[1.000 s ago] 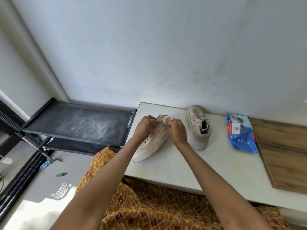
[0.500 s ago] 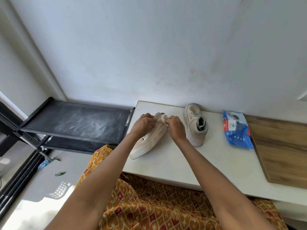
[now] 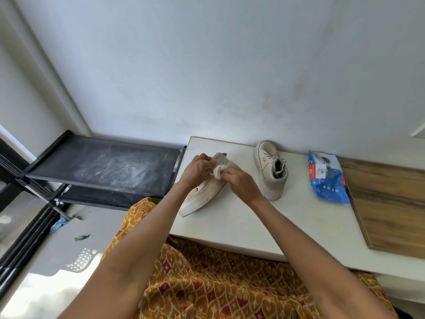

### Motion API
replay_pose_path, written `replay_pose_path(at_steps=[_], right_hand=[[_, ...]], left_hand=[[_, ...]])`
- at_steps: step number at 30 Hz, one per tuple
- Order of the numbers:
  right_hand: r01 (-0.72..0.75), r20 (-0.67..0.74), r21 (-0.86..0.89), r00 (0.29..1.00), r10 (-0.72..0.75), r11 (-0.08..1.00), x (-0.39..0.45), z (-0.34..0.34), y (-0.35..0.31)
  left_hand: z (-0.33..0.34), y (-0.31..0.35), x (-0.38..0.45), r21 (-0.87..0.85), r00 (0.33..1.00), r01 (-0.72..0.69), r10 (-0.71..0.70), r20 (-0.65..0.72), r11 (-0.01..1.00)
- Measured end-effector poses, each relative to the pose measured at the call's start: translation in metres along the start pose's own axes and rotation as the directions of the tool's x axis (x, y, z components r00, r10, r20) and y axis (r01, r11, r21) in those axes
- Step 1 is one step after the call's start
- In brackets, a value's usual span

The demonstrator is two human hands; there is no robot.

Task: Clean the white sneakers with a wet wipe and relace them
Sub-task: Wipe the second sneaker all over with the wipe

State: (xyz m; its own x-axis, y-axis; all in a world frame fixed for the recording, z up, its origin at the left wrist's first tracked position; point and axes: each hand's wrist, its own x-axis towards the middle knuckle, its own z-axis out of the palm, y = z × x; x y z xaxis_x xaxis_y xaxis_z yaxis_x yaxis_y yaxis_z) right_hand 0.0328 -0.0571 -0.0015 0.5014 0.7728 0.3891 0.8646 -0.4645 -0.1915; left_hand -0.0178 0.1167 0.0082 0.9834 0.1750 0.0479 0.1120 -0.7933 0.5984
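One white table carried the work, with one wooden board well to the right of the grip and one black rack to its left. Two sneakers counted: the near sneaker lay tilted directly under the grip, toe toward the person; the far sneaker stood upright just right of it, laces in. One blue wipes pack lay farther right. One wet wipe, bunched. Left hand and right hand both pinched the wipe against the near sneaker's upper. That shoe's collar and eyelets were hidden behind the hands; pack lettering too small to read.
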Motion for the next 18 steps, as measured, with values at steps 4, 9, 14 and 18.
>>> replay_pose_path(at_steps=[4, 9, 14, 18], right_hand=[[-0.258, 0.032, -0.075, 0.965, 0.261, 0.963, 0.019, 0.002, 0.001], [-0.385, 0.054, 0.021, 0.922, 0.383, 0.923, 0.025, 0.008, -0.020], [-0.365, -0.015, 0.200, 0.927, 0.376, 0.909, 0.005, 0.014, -0.048], [-0.407, 0.078, 0.377, 0.909, 0.410, 0.832, 0.007, 0.001, -0.045]], left_hand=[[-0.003, 0.001, -0.002, 0.022, 1.000, -0.021, 0.021, 0.003, 1.000], [-0.003, 0.004, -0.003, 0.055, 0.999, -0.048, 0.048, 0.014, 0.997], [-0.001, 0.000, -0.002, 0.062, 0.999, 0.002, -0.005, 0.037, 0.998], [-0.002, -0.001, -0.002, 0.054, 0.998, 0.041, -0.044, 0.047, 0.998]])
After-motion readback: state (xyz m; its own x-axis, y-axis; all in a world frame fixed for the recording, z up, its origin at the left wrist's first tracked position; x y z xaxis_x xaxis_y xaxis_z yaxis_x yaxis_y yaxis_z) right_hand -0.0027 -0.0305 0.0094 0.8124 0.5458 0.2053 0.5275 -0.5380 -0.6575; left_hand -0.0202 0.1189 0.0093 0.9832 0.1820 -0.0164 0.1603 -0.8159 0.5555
